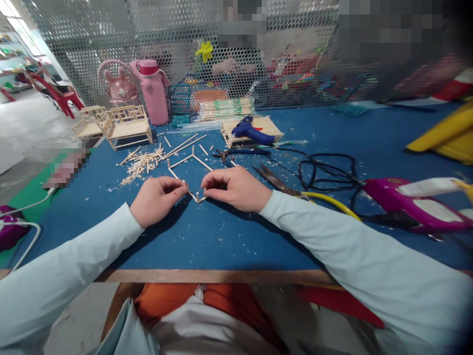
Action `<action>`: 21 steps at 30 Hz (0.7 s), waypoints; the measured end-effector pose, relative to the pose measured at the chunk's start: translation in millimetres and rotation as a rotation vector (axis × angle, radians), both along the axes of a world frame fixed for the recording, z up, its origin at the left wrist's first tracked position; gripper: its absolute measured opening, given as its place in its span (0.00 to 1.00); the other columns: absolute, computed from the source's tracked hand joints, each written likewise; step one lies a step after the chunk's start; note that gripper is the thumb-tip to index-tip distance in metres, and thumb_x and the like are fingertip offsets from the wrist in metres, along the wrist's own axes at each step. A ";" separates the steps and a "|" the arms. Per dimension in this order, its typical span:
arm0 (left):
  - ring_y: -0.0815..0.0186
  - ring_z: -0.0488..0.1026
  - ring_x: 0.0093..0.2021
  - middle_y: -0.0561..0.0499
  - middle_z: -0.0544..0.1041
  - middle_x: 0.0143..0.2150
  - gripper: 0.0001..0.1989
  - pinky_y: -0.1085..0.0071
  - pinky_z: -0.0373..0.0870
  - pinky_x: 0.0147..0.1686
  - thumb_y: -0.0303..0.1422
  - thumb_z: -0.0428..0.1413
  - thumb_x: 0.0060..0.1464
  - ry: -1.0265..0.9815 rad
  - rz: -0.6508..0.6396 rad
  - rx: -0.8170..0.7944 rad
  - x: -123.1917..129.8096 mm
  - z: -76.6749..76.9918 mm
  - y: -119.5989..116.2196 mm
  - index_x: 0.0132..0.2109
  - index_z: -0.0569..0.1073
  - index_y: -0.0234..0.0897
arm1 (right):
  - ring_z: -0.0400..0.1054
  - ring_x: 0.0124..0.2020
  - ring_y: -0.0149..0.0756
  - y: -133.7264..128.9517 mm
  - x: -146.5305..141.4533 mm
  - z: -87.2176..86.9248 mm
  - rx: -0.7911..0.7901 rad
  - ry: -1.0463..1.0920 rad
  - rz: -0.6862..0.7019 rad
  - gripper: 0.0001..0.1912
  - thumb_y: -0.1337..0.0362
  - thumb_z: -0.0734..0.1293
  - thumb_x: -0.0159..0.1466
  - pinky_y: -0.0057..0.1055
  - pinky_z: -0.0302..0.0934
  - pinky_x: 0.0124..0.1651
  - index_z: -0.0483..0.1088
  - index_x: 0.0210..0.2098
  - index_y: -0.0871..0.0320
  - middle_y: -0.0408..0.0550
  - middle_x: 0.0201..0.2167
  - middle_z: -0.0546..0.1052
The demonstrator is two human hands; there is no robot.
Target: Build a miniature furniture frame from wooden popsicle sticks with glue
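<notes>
A small open frame of thin wooden sticks (181, 161), with short upright pegs at its corners, lies on the blue tabletop (207, 241). My left hand (157, 199) pinches its near left part, thumb and fingertips together beside a peg. My right hand (238, 188) has its fingers closed on the near right part, hiding some of that side. Between the two hands a near corner with a short peg (197, 196) shows. Behind my left hand lies a pile of cut stick pieces (142, 165), with longer sticks (183, 147) beside it.
Pliers (240, 152), scissors (275, 180) and a black cable (325, 170) lie right of the frame. A blue glue gun (253, 132) rests on a wooden piece. Miniature stick furniture (129, 129) and a pink bottle (153, 93) stand behind, before a perforated metal screen (177, 29).
</notes>
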State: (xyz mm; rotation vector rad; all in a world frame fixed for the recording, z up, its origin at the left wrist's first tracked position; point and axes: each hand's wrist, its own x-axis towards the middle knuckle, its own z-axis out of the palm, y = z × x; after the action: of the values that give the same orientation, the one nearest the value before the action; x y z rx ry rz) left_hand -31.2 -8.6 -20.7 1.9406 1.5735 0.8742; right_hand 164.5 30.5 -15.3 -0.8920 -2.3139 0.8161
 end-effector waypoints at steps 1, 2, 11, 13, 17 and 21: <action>0.66 0.72 0.30 0.50 0.78 0.31 0.12 0.71 0.67 0.33 0.38 0.54 0.49 0.021 -0.019 0.000 0.0 0.0 -0.8 0.33 0.77 0.34 | 0.63 0.24 0.25 0.5 -0.3 -1.4 -0.009 0.014 0.002 0.03 0.69 0.64 0.53 0.24 0.58 0.31 0.70 0.29 0.61 0.41 0.23 0.72; 0.66 0.72 0.31 0.49 0.78 0.32 0.11 0.71 0.68 0.34 0.37 0.54 0.49 0.033 -0.040 0.004 0.0 -0.3 -1.5 0.33 0.77 0.34 | 0.63 0.24 0.25 0.9 -0.6 -2.4 -0.014 0.025 0.004 0.03 0.69 0.64 0.53 0.23 0.58 0.30 0.69 0.28 0.61 0.41 0.22 0.72; 0.65 0.69 0.32 0.50 0.75 0.29 0.09 0.68 0.65 0.35 0.35 0.55 0.51 0.169 -0.073 0.072 6.8 -11.1 -5.8 0.36 0.78 0.40 | 0.67 0.26 0.27 -1.7 -3.9 -4.2 -0.043 0.112 0.027 0.05 0.70 0.65 0.51 0.25 0.61 0.32 0.64 0.28 0.60 0.42 0.25 0.72; 0.65 0.69 0.33 0.50 0.75 0.30 0.09 0.68 0.65 0.35 0.35 0.55 0.51 0.179 -0.057 0.056 8.1 -12.8 -5.4 0.36 0.78 0.41 | 0.68 0.27 0.27 -2.6 -4.1 -4.8 -0.060 0.122 0.032 0.06 0.70 0.66 0.51 0.25 0.62 0.33 0.64 0.28 0.59 0.42 0.25 0.72; 0.65 0.69 0.34 0.51 0.76 0.31 0.09 0.69 0.64 0.35 0.36 0.55 0.51 0.193 -0.036 0.038 9.5 -13.3 -5.2 0.37 0.78 0.41 | 0.69 0.27 0.28 -3.9 -4.3 -5.4 -0.055 0.115 0.042 0.06 0.71 0.66 0.51 0.26 0.63 0.34 0.64 0.28 0.59 0.42 0.25 0.73; 0.65 0.70 0.34 0.51 0.76 0.31 0.09 0.69 0.64 0.34 0.36 0.54 0.51 0.204 -0.043 0.043 10.0 -13.4 -5.2 0.37 0.78 0.42 | 0.70 0.27 0.28 -4.7 -4.7 -4.5 -0.025 0.082 0.047 0.06 0.73 0.65 0.51 0.25 0.62 0.34 0.64 0.28 0.59 0.42 0.25 0.74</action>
State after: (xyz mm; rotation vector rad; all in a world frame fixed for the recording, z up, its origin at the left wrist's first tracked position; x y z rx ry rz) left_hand -21.3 -13.8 -34.1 2.1435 1.6310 0.7162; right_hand 159.8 25.9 -19.7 -0.8018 -2.2661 0.8862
